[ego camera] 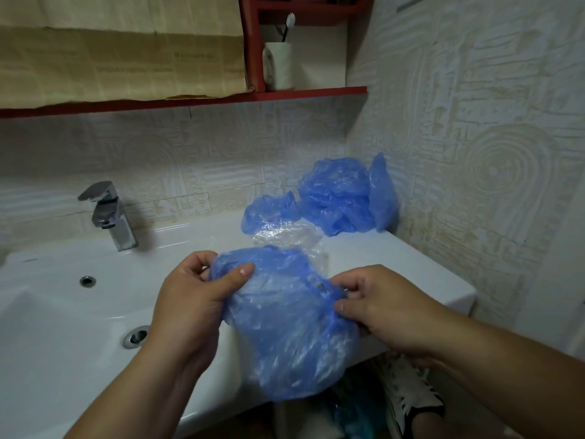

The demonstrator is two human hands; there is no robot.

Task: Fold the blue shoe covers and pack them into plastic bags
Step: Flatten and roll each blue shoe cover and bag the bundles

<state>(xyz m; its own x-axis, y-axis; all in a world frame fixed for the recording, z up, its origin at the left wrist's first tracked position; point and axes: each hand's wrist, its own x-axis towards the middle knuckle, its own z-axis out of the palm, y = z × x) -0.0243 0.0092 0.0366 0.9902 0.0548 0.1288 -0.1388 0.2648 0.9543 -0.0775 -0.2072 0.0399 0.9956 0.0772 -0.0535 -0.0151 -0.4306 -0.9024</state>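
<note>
We hold the shoe cover [285, 318] in the air over the sink [95, 312] rim, with left hand [193, 289] and right hand [380, 305] each pinching an end. Risks: the slick film may slip or spring open mid-fold and drop into the basin. The plastic bag [291, 239] just behind could get nudged.

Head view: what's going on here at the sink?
A person holds a crumpled blue shoe cover in front of the sink counter. The left hand grips its left edge and the right hand pinches its right edge. Behind it a clear plastic bag lies on the counter, with a pile of blue covers in the corner. The held cover is not yet bagged.
</note>
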